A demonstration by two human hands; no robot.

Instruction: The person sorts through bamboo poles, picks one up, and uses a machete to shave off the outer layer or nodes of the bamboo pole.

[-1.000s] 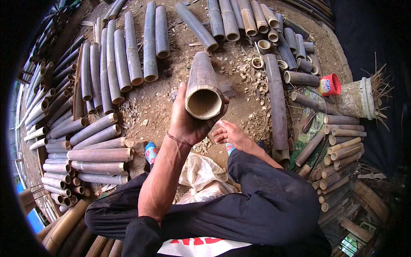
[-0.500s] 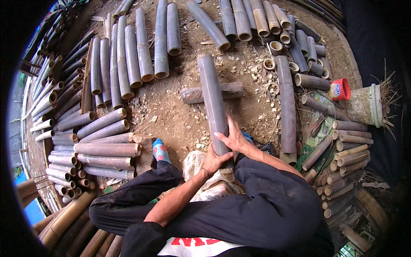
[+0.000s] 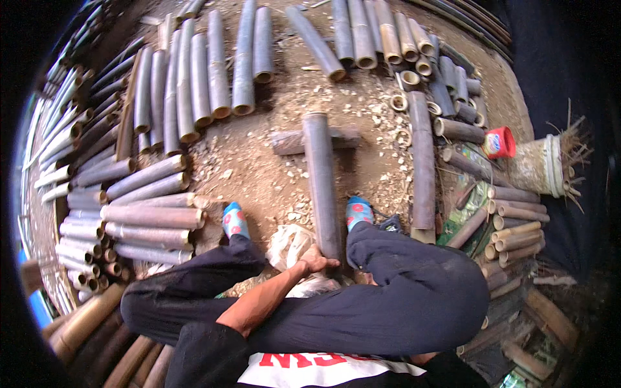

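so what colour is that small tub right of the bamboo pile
Red tub with a pale label, seen clearly in the head view.

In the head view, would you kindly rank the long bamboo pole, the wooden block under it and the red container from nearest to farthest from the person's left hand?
1. Long bamboo pole: the left hand rests on its near end, between the legs.
2. Wooden block: lies crosswise under the pole's far end, straight ahead.
3. Red container: far off on the right, beside a pale stump.

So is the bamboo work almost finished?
Partly. Many cut bamboo pieces already lie in rows on the ground. One long bamboo pole is in hand, resting across a wooden block, its near end gripped by the left hand. It is uncut.
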